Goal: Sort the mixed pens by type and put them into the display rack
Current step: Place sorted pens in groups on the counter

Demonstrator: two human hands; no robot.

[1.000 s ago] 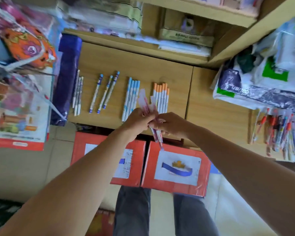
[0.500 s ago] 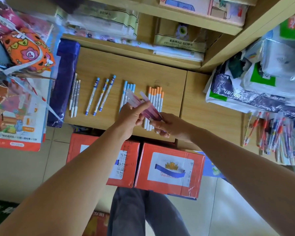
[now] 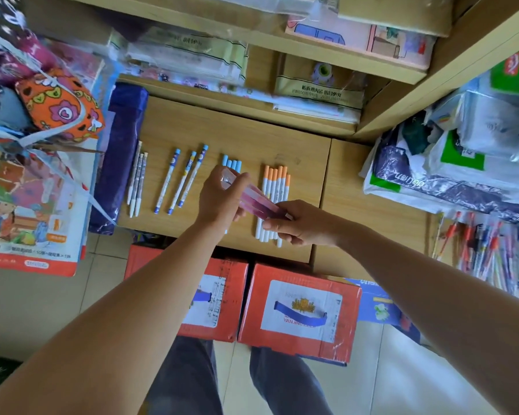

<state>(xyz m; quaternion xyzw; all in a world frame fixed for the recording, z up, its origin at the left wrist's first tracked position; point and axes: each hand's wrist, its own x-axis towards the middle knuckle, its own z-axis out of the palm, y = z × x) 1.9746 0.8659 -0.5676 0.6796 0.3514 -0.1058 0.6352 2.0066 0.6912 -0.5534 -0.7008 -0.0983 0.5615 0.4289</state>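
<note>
Both my hands hold a small bundle of pink pens (image 3: 256, 199) above the wooden shelf (image 3: 231, 136). My left hand (image 3: 222, 199) grips its upper end, my right hand (image 3: 297, 221) grips its lower end. Sorted groups lie in rows on the shelf: white pens (image 3: 137, 178) at the left, three blue-capped patterned pens (image 3: 182, 178), light blue-capped pens (image 3: 232, 163) partly hidden by my left hand, and orange-capped white pens (image 3: 274, 181) under the bundle. A mixed heap of pens (image 3: 492, 250) lies at the right.
A dark blue bag (image 3: 119, 151) lies along the shelf's left edge. Toy packs (image 3: 33, 187) crowd the left, plastic bags (image 3: 450, 163) the right. Two red cartons (image 3: 297, 310) stand on the floor under the shelf, in front of my legs.
The pink bundle has swung from nearly upright to slanting and moved up over the sorted rows. My left hand has slid up along it.
</note>
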